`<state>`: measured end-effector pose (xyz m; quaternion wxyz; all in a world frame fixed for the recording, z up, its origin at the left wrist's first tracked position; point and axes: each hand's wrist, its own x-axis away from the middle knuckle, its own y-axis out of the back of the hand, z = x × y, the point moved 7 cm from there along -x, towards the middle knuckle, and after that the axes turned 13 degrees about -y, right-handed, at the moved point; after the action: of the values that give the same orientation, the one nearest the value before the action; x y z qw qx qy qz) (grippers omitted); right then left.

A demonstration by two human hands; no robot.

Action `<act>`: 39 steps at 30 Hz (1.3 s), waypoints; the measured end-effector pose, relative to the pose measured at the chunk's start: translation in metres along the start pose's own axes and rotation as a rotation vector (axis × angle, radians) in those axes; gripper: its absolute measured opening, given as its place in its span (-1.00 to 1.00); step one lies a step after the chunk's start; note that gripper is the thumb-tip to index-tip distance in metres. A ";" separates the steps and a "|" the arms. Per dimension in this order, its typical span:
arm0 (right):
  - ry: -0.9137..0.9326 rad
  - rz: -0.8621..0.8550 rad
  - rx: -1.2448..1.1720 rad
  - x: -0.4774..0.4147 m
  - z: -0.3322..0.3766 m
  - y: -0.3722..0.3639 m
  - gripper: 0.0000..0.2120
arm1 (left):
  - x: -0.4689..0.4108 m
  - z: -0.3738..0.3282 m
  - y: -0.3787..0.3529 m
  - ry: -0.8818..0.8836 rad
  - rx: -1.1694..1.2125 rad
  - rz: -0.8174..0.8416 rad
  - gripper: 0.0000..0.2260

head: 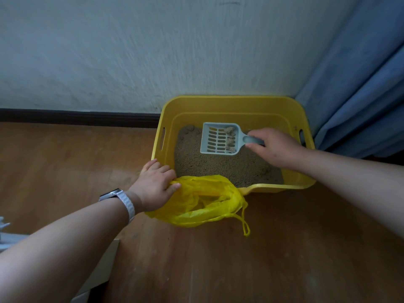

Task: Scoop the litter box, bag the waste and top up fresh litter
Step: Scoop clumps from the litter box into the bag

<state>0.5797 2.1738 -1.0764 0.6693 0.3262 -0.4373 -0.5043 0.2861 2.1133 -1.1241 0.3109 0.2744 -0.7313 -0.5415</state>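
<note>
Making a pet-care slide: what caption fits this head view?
Right hand holds a grey scoop with clumps over the yellow litter box; left hand grips a yellow bag at its rim.

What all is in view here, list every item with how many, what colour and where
litter box: one, yellow, on the floor in the corner by wall and curtain
litter: sandy brown, covers the box's bottom
scoop: one, pale grey-blue, slotted, over the litter
clumps: several, sandy, at the scoop's handle end
plastic bag: one, yellow, open, at the box's near-left corner
floor: brown wood
wall: white, behind the box
skirting: dark, along the wall's foot
curtain: blue, right
pale object: lower left edge, cannot tell what
watch: one, white strap, left wrist
left hand: grips the bag's rim
right hand: grips the scoop's handle
</note>
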 end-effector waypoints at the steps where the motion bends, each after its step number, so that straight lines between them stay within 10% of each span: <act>1: 0.018 0.005 0.014 0.003 0.005 -0.002 -0.82 | -0.001 0.000 0.001 0.011 0.006 0.013 -0.46; 12: 0.203 0.048 0.292 0.039 0.033 -0.029 -0.64 | -0.001 0.000 0.007 0.063 0.096 -0.019 -0.78; 39: 0.707 -0.345 0.493 0.072 0.072 -0.045 -0.80 | -0.004 0.008 0.012 0.004 0.121 0.123 -0.69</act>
<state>0.5043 2.0925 -1.0687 0.5864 0.6953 -0.2286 -0.3471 0.2817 2.1240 -1.1153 0.3279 0.2481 -0.7777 -0.4755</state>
